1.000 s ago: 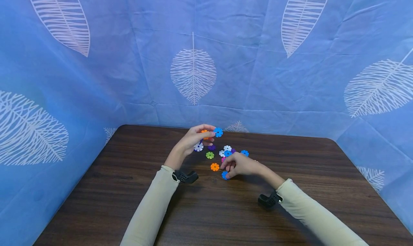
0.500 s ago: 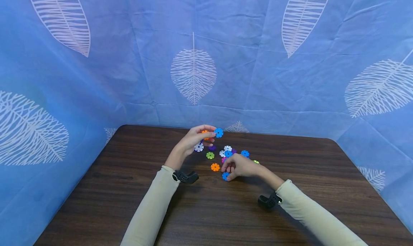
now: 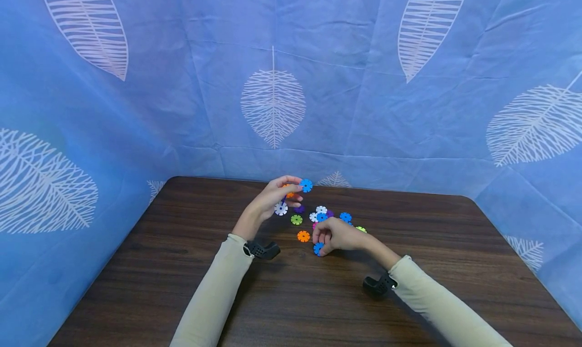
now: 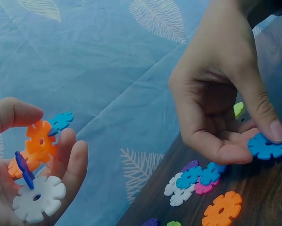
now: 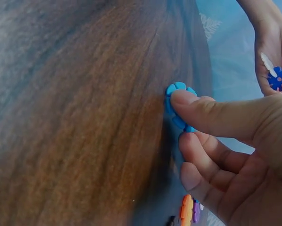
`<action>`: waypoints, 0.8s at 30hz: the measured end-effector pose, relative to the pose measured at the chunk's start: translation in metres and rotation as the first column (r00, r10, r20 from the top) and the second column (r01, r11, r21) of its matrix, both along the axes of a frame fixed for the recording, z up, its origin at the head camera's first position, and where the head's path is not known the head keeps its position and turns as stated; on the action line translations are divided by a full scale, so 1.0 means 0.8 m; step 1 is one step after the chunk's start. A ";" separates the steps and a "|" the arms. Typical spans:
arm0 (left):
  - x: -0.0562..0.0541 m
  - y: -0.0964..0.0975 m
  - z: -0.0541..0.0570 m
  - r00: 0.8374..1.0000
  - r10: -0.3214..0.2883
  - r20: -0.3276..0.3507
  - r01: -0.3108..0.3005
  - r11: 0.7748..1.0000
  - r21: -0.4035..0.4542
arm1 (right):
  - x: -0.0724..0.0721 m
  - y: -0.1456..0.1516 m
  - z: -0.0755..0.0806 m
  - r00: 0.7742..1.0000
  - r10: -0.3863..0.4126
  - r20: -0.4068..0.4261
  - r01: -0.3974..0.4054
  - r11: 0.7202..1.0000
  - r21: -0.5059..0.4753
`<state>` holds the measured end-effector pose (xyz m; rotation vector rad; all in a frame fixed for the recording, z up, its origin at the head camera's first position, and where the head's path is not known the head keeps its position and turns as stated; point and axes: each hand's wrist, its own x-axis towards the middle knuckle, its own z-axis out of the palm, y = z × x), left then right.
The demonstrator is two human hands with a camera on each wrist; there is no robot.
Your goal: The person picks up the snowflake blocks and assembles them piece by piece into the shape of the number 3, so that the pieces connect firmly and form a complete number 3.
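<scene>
My left hand (image 3: 268, 198) holds a chain of slotted plastic flower discs above the far part of the table. In the left wrist view the chain runs from a white disc (image 4: 51, 193) through a dark blue disc (image 4: 24, 170) and orange discs (image 4: 36, 135) to a light blue disc (image 4: 62, 121). Nearer and to the right, my right hand (image 3: 342, 234) pinches a single blue disc (image 5: 179, 121) between thumb and fingers, low over the wood. Its other fingers are curled in, and part of the disc is hidden behind the thumb.
Loose discs lie on the dark wooden table (image 3: 191, 276) between and beyond the hands: an orange one (image 3: 303, 236), a green one (image 3: 296, 219), and a cluster with white (image 3: 321, 209) and blue (image 3: 345, 217) pieces. A blue leaf-patterned cloth (image 3: 345, 109) hangs behind the table.
The chain in my left hand has tilted a little, its light blue end shifting slightly up and left. My right hand stays almost in place, still pinching the blue disc.
</scene>
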<state>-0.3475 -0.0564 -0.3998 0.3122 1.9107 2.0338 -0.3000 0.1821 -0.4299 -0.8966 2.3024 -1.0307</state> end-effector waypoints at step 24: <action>-0.002 0.002 -0.003 0.999 -0.008 0.044 0.006 0.999 0.034 | -0.024 -0.005 0.046 0.977 -0.181 -0.112 0.165 0.976 -0.139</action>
